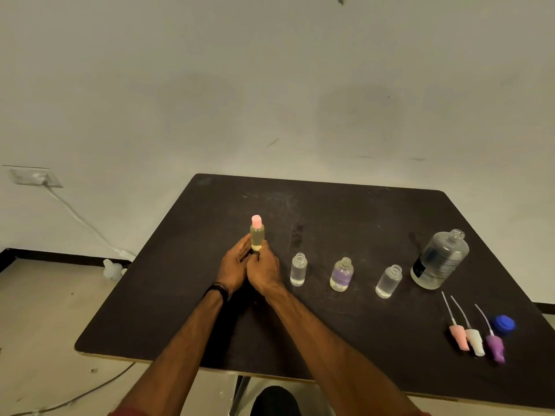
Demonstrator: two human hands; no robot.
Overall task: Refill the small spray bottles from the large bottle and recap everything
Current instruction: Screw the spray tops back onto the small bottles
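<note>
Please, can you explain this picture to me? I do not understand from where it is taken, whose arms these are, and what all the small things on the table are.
There is only one picture, taken by a camera worn on a person's head, looking down at their own arms. No machine is here. The left hand and right hand together hold a small bottle with a pink cap, standing upright on the dark table. To its right stand three small open bottles with clear liquid inside, then the large open bottle. Near the right edge lie three spray tops, pink, white and purple, and a blue cap.
</note>
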